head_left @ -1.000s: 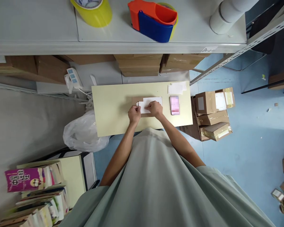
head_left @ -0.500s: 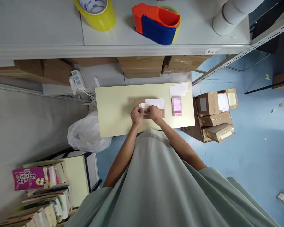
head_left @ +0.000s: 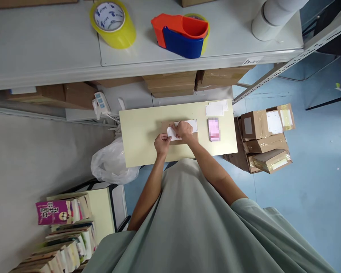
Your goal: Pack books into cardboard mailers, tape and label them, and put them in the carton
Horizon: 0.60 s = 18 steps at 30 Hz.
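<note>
A small flat cardboard box [head_left: 167, 126] lies on the cream tabletop, partly under my hands. My left hand [head_left: 162, 143] is closed at the box's lower left corner, its fingertips pinching the edge of a white paper label [head_left: 172, 134]. My right hand [head_left: 183, 130] reaches over the box with curled fingers, gripping the same label near its upper right edge. Behind the right hand, a second white label [head_left: 193, 124] covers the box's upper right part. Some of both labels is hidden by my fingers.
On the cream table [head_left: 142, 132], white slips [head_left: 214, 110] and a pink-screened phone [head_left: 214, 129] lie to the right. The shelf above holds yellow tape [head_left: 116, 36] and a red-blue tape dispenser [head_left: 182, 36]. Cardboard boxes [head_left: 264, 138] stack at right; a plastic bag [head_left: 113, 163] hangs left.
My left hand has moved slightly down and left, and my right hand slightly up, over the label. The label is turned at more of an angle. The whole view has shifted a little.
</note>
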### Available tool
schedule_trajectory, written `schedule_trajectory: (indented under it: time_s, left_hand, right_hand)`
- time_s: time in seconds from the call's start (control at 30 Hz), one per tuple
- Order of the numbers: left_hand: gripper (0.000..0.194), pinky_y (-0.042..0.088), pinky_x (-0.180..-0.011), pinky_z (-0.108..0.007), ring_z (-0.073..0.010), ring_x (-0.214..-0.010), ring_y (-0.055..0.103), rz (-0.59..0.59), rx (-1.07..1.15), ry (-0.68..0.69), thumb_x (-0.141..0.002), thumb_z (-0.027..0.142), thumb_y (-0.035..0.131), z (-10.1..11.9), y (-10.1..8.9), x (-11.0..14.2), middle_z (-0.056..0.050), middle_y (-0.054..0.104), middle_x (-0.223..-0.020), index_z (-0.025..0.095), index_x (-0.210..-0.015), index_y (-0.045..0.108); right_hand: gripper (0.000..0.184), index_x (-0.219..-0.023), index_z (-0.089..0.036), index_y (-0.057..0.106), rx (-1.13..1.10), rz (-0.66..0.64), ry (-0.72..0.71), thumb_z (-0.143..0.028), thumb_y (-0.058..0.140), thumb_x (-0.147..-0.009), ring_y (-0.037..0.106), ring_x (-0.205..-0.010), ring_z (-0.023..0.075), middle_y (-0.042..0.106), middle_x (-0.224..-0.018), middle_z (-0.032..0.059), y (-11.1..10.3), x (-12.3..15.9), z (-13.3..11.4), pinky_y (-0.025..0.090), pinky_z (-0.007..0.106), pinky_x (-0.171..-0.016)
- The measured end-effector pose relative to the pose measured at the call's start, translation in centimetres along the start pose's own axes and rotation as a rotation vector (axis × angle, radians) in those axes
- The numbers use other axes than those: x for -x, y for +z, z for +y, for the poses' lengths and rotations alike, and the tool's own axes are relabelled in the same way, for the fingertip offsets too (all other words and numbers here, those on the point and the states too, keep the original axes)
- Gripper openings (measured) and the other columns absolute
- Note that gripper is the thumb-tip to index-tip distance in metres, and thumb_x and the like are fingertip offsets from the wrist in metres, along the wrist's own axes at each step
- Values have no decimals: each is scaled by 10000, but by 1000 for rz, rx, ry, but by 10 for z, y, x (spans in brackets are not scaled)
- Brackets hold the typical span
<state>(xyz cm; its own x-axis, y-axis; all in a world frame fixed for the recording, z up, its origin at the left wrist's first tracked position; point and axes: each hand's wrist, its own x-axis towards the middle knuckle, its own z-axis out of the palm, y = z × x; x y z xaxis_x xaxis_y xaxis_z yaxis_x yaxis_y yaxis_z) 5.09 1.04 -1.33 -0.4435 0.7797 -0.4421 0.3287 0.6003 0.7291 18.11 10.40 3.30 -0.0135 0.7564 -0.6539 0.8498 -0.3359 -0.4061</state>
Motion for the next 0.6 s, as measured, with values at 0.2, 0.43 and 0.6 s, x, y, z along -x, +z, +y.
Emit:
schedule_trajectory:
  time_s: [0.2, 0.43, 0.6]
  left_hand:
    - [266, 585, -840, -316, -202, -807, 734, -57, 18, -96, -709, 202, 833, -4, -5, -7, -8, 731, -791, 193, -968, 772]
    - [351, 594, -793, -330, -212, -804, 717, -91, 20, -114, -639, 252, 889, 0, -12, -10, -14, 703, -755, 170, -963, 781]
    - [444, 600, -768, -339, -207, -782, 704, -81, 21, -131, -577, 388, 976, 6, -16, -8, -24, 710, -753, 174, -906, 769]
  right_hand:
    - [312, -839, -195, 774, 17, -134, -87, -454, 743, -1010, 802, -835, 237, 800, -704, 61, -2, 13, 13, 589, 306, -877]
    - [422, -679, -201, 757, -70, -305, -79, -448, 717, -1019, 779, -676, 185, 785, -657, 43, -1, -6, 4, 605, 282, -822]
    - [418, -725, -212, 776, -277, -283, 1, -438, 672, -1061, 794, -715, 161, 821, -739, 40, 7, -18, -7, 592, 237, -793]
